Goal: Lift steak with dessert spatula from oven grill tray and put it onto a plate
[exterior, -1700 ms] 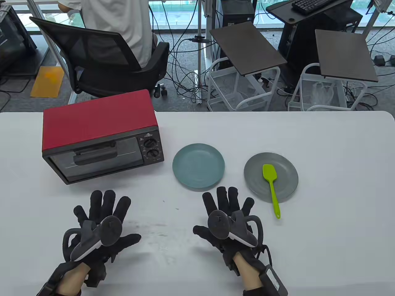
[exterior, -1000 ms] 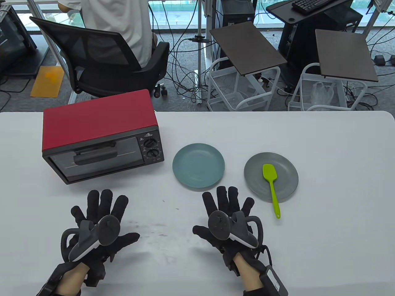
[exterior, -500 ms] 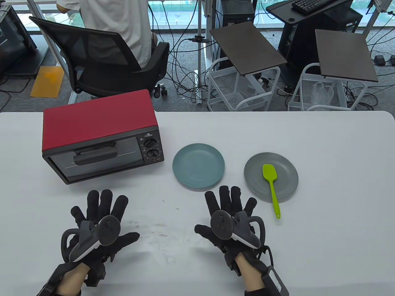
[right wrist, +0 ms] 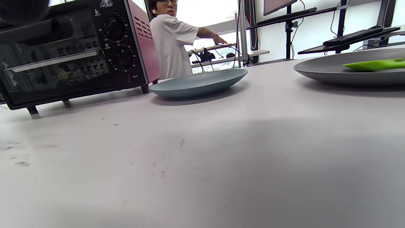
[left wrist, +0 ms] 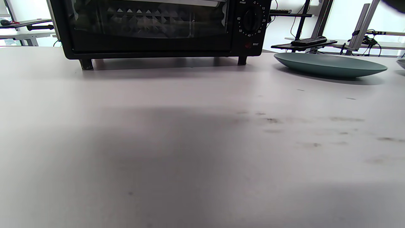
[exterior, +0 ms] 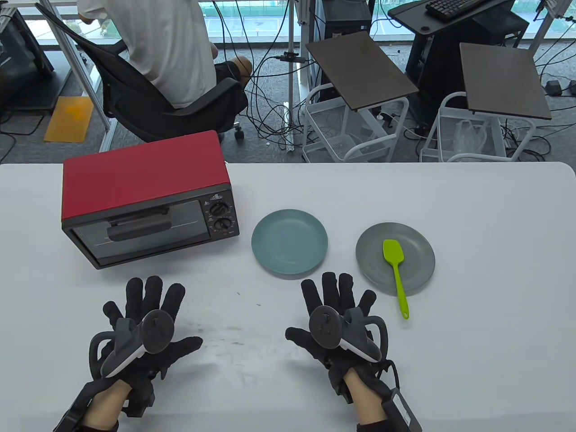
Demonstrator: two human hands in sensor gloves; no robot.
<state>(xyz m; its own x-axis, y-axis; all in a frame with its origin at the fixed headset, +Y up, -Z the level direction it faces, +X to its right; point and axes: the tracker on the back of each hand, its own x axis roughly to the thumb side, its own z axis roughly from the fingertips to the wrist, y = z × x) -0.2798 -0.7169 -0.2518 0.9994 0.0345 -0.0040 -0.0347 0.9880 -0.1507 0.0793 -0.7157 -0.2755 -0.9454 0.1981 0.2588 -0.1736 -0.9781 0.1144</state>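
A red oven [exterior: 148, 198] stands at the table's left with its glass door closed; a foil-lined tray shows dimly behind the glass [left wrist: 148, 22]. No steak is visible. A green spatula [exterior: 396, 270] lies on the grey plate [exterior: 418, 252], its handle overhanging the near rim. An empty teal plate [exterior: 289, 241] sits between oven and grey plate. My left hand [exterior: 144, 315] lies flat on the table in front of the oven, fingers spread, holding nothing. My right hand [exterior: 337, 306] lies flat just below the teal plate, also empty.
A white table [exterior: 495, 315] carries everything. Behind it a person in a white shirt [exterior: 166, 49] sits on a black office chair. Side tables, wire carts and cables stand beyond the far edge.
My right hand has slid slightly right and toward me. My left hand has barely shifted. The seated person behind the table has swivelled and leaned left.
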